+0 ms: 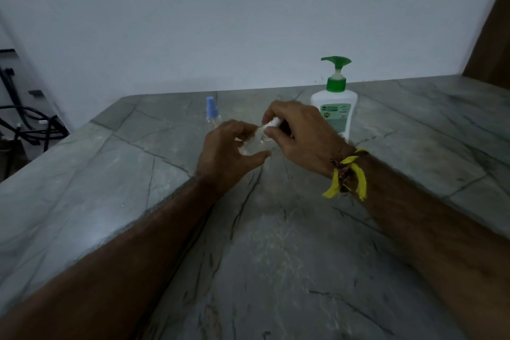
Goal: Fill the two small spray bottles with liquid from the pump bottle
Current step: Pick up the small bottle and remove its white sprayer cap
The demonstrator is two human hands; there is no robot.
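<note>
A white pump bottle (335, 107) with a green pump head stands upright at the back of the grey stone counter (248, 243). A small clear spray bottle with a blue cap (213, 113) stands to its left, untouched. Between my hands is a second small clear spray bottle (255, 143). My left hand (226, 152) grips its clear body. My right hand (298, 130) pinches its white spray cap (271, 125) at the top. The bottle's lower part is partly hidden by my fingers.
A pale wall rises right behind the counter. The counter's left edge runs diagonally, with black cables and a dark frame (30, 121) beyond it on the floor side. A brown panel (491, 44) stands at the far right.
</note>
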